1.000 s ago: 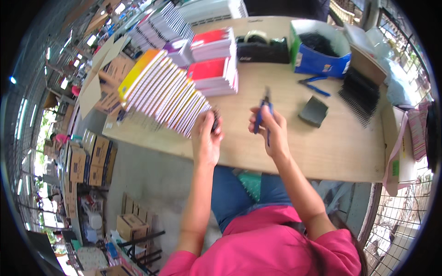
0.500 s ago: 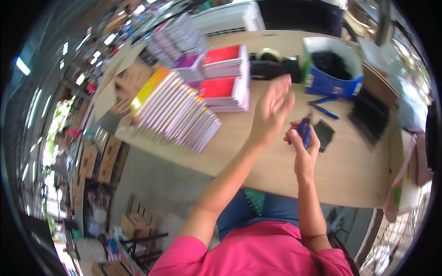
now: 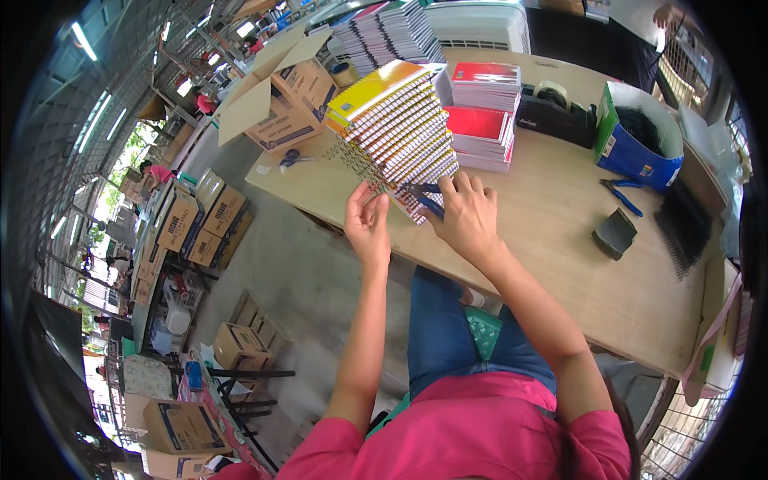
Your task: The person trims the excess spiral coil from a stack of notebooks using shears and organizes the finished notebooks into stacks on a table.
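Observation:
A slanting stack of spiral-bound notebooks point(image 3: 400, 120) with a yellow cover on top stands at the table's near left edge. Black wire coils point(image 3: 356, 160) stick out from its left side. My right hand point(image 3: 470, 214) grips blue-handled pliers point(image 3: 430, 200), their jaws against the lower end of the stack. Just left of the jaws, my left hand point(image 3: 369, 228) has its fingers curled in beside the coil ends. Whatever those fingers pinch is too small to make out.
Red-covered notebooks point(image 3: 480, 124) are piled behind the stack. A tape dispenser point(image 3: 552, 110), a blue box point(image 3: 640, 156) of black coils, second pliers point(image 3: 622, 198), a dark block point(image 3: 614, 234) and loose black coils point(image 3: 684, 228) occupy the right side. Scissors point(image 3: 294, 158) lie far left.
Both hands have moved left from mid-table to the notebook stack. The pliers in my right hand have come to the stack's lower end. My left hand's fingers, stretched out before, are now curled.

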A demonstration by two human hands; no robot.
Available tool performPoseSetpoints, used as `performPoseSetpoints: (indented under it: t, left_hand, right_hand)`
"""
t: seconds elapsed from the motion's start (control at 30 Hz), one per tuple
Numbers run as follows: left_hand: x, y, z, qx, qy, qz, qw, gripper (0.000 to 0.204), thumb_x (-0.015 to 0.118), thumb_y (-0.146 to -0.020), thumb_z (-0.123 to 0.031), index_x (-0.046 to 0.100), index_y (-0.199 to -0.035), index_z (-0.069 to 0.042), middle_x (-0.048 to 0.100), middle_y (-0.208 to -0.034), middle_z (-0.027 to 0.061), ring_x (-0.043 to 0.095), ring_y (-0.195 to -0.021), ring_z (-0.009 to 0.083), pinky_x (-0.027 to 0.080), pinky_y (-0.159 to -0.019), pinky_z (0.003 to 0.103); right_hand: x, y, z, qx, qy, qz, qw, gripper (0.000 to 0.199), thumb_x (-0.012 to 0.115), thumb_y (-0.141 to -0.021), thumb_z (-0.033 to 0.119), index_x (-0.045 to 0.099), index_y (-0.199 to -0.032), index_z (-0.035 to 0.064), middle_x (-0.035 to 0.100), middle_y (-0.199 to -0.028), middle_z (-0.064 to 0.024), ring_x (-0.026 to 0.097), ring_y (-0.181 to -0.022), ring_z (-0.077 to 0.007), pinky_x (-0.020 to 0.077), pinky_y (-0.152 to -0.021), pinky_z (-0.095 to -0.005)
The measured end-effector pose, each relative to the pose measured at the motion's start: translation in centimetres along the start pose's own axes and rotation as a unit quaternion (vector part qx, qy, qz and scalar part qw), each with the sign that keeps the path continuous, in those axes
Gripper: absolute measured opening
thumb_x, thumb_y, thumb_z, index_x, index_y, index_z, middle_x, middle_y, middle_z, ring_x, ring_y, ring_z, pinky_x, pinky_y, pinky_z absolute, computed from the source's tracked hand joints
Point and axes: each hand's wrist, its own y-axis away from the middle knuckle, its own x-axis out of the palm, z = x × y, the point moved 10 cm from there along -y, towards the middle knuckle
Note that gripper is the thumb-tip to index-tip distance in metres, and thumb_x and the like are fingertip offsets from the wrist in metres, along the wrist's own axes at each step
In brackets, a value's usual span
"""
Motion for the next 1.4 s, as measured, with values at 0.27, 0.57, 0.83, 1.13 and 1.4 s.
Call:
performPoseSetpoints:
  t: [0.27, 0.57, 0.83, 1.13, 1.4]
  left_hand:
    - [0.8, -1.3, 0.4, -0.004, 0.02, -0.001, 1.0, 0.018, 0.069, -0.09, -0.001, 0.063, -0.106, 0.006, 0.068, -0.092, 0.0078, 0.065, -0.082, 0.0124, 0.056, -0.075, 0.027]
    - [1.0, -1.2, 0.1, 0.003, 0.026, 0.01, 1.0, 0.021, 0.068, -0.092, -0.004, 0.062, -0.11, 0.006, 0.07, -0.1, 0.01, 0.068, -0.088, 0.0149, 0.058, -0.076, 0.028]
    - [0.9, -1.0, 0.2, -0.004, 0.023, 0.01, 1.0, 0.019, 0.064, -0.093, 0.001, 0.061, -0.111, 0.007, 0.068, -0.1, 0.0111, 0.066, -0.088, 0.0145, 0.059, -0.078, 0.028]
    - [1.1, -0.9, 0.0, 0.004, 0.025, 0.009, 1.0, 0.019, 0.062, -0.094, 0.001, 0.061, -0.111, 0.007, 0.068, -0.101, 0.0115, 0.067, -0.087, 0.0148, 0.059, -0.078, 0.028]
    - [0.9, -0.7, 0.4, -0.046, 0.06, 0.038, 0.996, 0.02, 0.062, -0.096, -0.006, 0.061, -0.113, 0.005, 0.068, -0.103, 0.0096, 0.067, -0.089, 0.0145, 0.058, -0.08, 0.028]
  right_hand:
    - [0.1, -0.6, 0.7, 0.005, 0.03, -0.02, 0.999, 0.051, 0.077, -0.076, 0.04, 0.061, -0.11, 0.0051, 0.061, -0.105, -0.0131, 0.058, -0.102, -0.0313, 0.0456, -0.075, -0.0514]
    - [2.2, -1.5, -0.2, 0.034, -0.016, 0.038, 0.999, 0.038, 0.079, -0.076, 0.037, 0.063, -0.09, 0.0052, 0.066, -0.086, -0.012, 0.067, -0.08, -0.0328, 0.0534, -0.066, -0.0428]
    - [-0.6, -0.7, 1.7, -0.023, 0.0, -0.04, 0.999, 0.045, 0.076, -0.078, 0.041, 0.063, -0.096, 0.0025, 0.066, -0.093, -0.0157, 0.067, -0.088, -0.0337, 0.0519, -0.07, -0.0488]
    - [2.0, -1.7, 1.3, 0.037, -0.03, 0.078, 0.996, 0.045, 0.076, -0.077, 0.042, 0.063, -0.092, 0.0018, 0.066, -0.09, -0.014, 0.067, -0.081, -0.0322, 0.053, -0.068, -0.0446]
    - [-1.8, -0.9, 2.8, -0.031, -0.004, -0.076, 0.997, 0.045, 0.08, -0.074, 0.037, 0.064, -0.097, 0.0021, 0.065, -0.094, -0.0156, 0.066, -0.085, -0.0333, 0.0522, -0.071, -0.0452]
